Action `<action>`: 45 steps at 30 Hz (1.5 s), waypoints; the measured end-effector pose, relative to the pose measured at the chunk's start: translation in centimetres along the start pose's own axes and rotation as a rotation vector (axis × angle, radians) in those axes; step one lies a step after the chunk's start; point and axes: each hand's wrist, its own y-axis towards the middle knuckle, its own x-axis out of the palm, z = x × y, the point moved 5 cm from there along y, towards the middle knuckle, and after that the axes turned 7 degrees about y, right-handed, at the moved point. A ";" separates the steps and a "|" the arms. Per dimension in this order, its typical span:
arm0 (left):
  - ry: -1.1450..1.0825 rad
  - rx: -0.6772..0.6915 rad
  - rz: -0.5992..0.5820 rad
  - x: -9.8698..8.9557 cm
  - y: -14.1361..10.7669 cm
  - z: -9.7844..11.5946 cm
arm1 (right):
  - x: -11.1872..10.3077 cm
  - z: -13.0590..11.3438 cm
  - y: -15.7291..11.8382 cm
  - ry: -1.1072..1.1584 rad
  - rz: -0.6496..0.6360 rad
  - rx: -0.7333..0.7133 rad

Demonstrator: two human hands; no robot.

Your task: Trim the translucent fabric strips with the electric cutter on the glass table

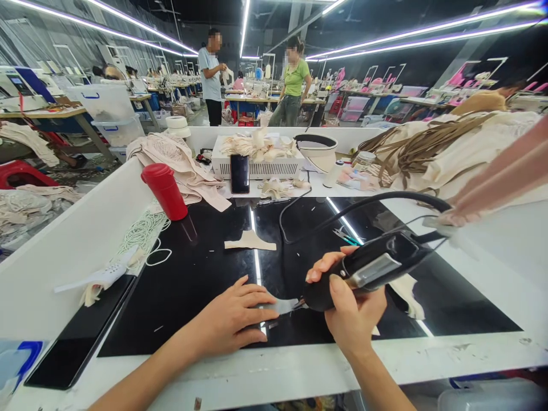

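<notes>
My right hand (pixel 357 308) is wrapped round a black corded hand tool (pixel 385 257) with a metal lever and a pointed metal tip. The tip meets the right end of a small greyish flat piece (pixel 286 306) on the black mat (pixel 205 279). Pressing on that piece's left end, my left hand (pixel 233 314) lies flat with its fingers stretched out. Farther up the mat is a cream shaped cutout (pixel 250 241). A cream fabric piece (pixel 409 295) lies right of my right hand, partly hidden by the tool.
A red flask (pixel 165 191), a phone (pixel 240 174) and a white vented box (pixel 257 165) stand beyond my hands. Pale cord (pixel 141 231) lies left. Teal-handled snips (pixel 346 237) rest behind the tool. A blurred pinkish shape (pixel 500 165) reaches the tool's cord. Two people stand farther off.
</notes>
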 end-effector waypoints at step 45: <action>-0.225 -0.636 0.520 -5.8 3.6 -9.1 | 4.6 8.6 4.0 -0.922 -0.526 -0.012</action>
